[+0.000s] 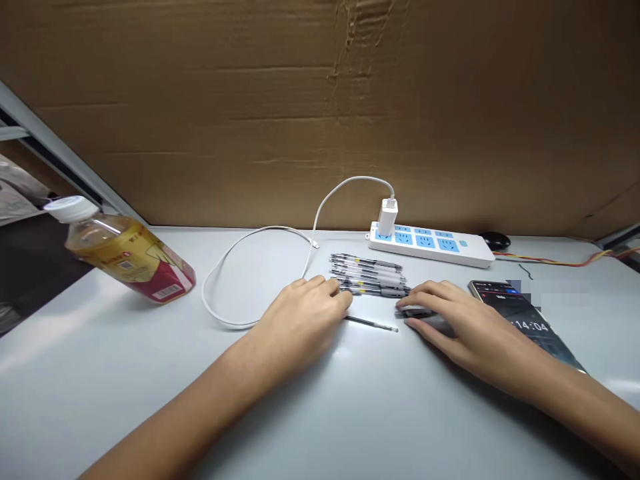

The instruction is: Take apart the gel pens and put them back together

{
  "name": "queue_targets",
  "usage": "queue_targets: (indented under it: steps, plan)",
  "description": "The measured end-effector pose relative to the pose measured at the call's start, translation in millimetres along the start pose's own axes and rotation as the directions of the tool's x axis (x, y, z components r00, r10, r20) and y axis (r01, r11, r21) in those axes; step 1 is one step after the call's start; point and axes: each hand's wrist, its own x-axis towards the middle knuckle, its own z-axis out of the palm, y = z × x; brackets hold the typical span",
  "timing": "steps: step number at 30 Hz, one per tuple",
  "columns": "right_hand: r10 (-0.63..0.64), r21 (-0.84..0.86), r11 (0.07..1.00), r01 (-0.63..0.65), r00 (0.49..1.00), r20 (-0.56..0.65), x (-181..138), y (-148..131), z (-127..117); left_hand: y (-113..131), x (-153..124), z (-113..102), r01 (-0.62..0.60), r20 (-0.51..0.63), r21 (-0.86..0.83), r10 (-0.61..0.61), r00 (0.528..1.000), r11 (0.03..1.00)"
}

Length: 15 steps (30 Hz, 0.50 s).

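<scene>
Several clear pens with dark grips [370, 275] lie side by side in a row on the grey table. My left hand [305, 310] is closed at the left end of this row, its fingertips close to the pen ends. A thin dark pen refill [373, 324] sticks out to the right from under its thumb, lying nearly flat below the row. My right hand [465, 327] rests to the right of the pens, thumb and fingers closed around a dark grey pen barrel [416, 312]. The palm side of both hands is hidden.
A white power strip [430, 245] with a plugged-in charger [388, 217] stands behind the pens. Its white cable [225, 257] loops leftward. A phone [525, 323] lies beside my right forearm, and a drink bottle [125, 253] leans at left. Cardboard [250, 120] walls the back.
</scene>
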Motion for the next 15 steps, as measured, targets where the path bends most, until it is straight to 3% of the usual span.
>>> queue_targets:
  steps: [4,9,15]
  plan:
    - [-0.126,-0.016,0.992,0.125,0.989,-0.075,-2,-8,3,0,1,1,-0.026,-0.016,-0.068,0.025,1.0,0.997]
    - [-0.279,-0.164,0.951,0.261,0.955,-0.103,-1,-18,6,6,1,3,-0.098,-0.018,-0.071,0.097,0.995,0.993]
    - [-0.361,-0.269,0.908,0.32,0.925,-0.119,1,-23,7,15,2,12,-0.19,-0.072,-0.099,0.183,0.98,0.977]
